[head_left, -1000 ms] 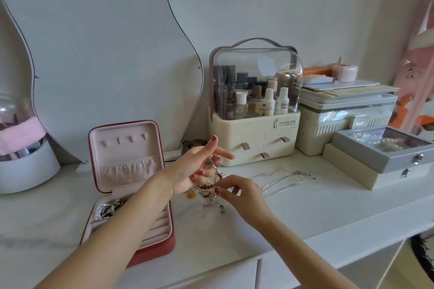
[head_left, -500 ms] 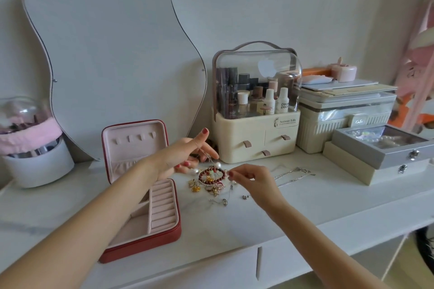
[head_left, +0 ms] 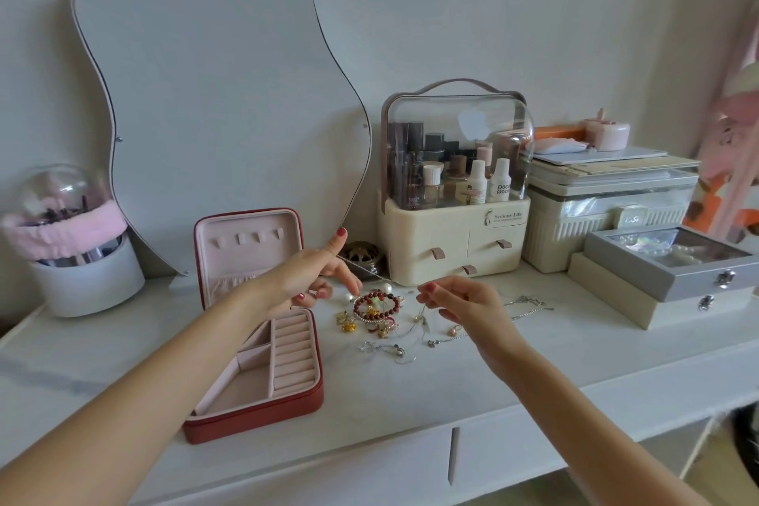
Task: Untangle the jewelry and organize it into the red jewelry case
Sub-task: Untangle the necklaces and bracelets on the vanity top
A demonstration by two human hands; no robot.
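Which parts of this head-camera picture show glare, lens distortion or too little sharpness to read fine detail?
Head view: glare whitens the clear cosmetics organizer lid; wide-angle bending curves the table edge; the thin chain between left hand and right hand is barely resolved.

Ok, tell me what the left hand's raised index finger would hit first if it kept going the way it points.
The left hand has its index finger aimed up and away, toward the back wall. Its line looks free at first, then likely meets the lower edge of the wavy mirror; depth is unclear.
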